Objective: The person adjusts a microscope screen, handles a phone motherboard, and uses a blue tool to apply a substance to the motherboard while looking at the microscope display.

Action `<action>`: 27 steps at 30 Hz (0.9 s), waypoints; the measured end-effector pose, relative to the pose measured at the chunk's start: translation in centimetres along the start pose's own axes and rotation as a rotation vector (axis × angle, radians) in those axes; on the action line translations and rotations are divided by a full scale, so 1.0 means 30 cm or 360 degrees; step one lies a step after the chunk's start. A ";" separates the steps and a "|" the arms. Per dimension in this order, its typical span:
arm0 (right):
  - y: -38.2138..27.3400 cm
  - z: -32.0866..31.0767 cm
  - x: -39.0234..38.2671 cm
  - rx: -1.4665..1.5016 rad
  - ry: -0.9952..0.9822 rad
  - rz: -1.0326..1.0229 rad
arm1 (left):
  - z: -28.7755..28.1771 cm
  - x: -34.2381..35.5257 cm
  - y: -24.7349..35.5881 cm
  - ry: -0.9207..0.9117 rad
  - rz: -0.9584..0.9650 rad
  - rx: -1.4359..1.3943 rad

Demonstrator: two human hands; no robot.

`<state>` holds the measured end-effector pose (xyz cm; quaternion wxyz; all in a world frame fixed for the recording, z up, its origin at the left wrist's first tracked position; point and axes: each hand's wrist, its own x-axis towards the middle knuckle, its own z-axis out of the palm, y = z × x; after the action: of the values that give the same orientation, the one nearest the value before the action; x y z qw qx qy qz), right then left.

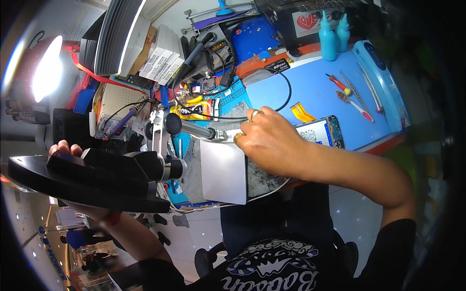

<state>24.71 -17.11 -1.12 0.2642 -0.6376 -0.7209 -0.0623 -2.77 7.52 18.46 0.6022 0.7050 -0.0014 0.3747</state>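
At the left, a wide black flat device (97, 182), perhaps a screen, is mounted on a jointed metal stand (158, 133). My left hand (66, 148) is closed over its far edge; fingertips show, and the rest of the hand is hidden behind it. A silver metal arm (199, 130) runs right from the stand. My right hand (276, 140), wearing rings, has its fingers curled around this arm's right end, hiding the tip. Below the arm lies a silver rectangular plate (223, 172). Just beyond my right wrist are an opened phone (335, 132) and a yellow flex cable (302, 112).
Screwdriver (340, 83), brush (355, 105) and tweezers (353, 87) lie on the blue mat (276, 94). Two turquoise bottles (328, 42) stand behind. A black cable (290, 89) loops past my right hand. A bright lamp (47, 70) and white boxes (162, 53) stand far left.
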 end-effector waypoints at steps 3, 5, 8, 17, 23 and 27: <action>-0.051 -0.040 -0.006 -0.0082 -0.0024 0.0047 | -0.037 -0.025 0.000 0.0307 0.0149 0.0482; -0.094 -0.078 -0.026 0.0027 -0.0200 0.0106 | -0.061 -0.025 0.009 0.0240 0.0157 0.0408; -0.142 -0.182 -0.022 0.0408 -0.0441 0.0373 | -0.015 0.012 0.019 0.0017 -0.0017 -0.0162; -0.257 -0.390 -0.141 0.2129 -0.0664 0.1235 | 0.052 0.052 0.016 -0.0050 -0.0287 -0.0547; -0.490 -0.283 -0.228 0.2750 -0.0897 0.1139 | 0.090 0.052 0.013 -0.0116 -0.0240 -0.0568; -0.595 -0.208 -0.101 0.2677 -0.0855 0.0810 | 0.111 -0.016 0.038 0.0535 -0.0313 0.0016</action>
<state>9.75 -25.65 7.21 0.4704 -0.3677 -0.4038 0.6931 -1.89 4.17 19.18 0.6240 0.6322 0.1701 0.4266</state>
